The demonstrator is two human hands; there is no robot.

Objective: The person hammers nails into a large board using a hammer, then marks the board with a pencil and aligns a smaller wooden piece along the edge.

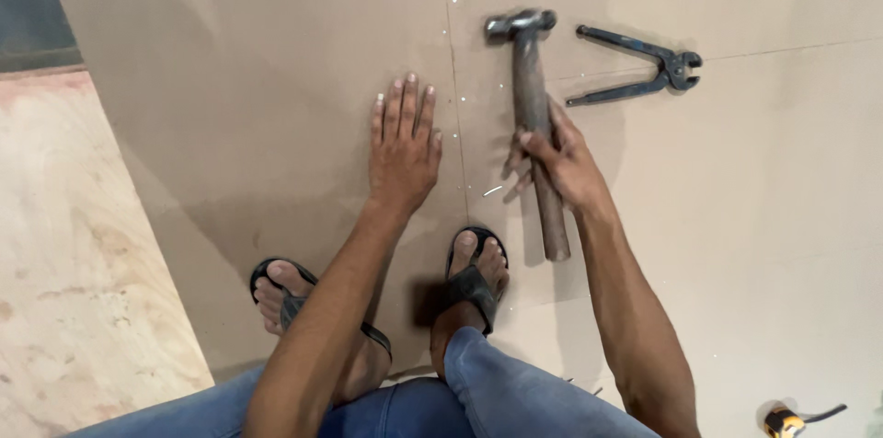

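We note first what is cut off: at the lower right edge a small yellow and black tool (784, 420) shows only in part, and we cannot tell its kind; the legs in blue jeans (515, 397) run out of the bottom edge, and the far top left corner shows only a dark strip of floor. The right hand (561, 160) covers the middle of the hammer (532, 97) handle, so the grip surface there is hidden. The fingers wrap loosely around the wooden handle, thumb across the top, and the hammer lies flat on the brown board (276, 79) with its metal head pointing away from the person. The left hand (403, 148) rests palm down on the same board, fingers extended and held close together, holding nothing; it lies just left of a seam (452, 79) between panels (the hammer lies just right of it). A pair of dark pincers (644, 65) lies near the hammer head, jaws open, apart from both hands. Both feet wear black sandals (474, 286) and stand on the board below the hands.
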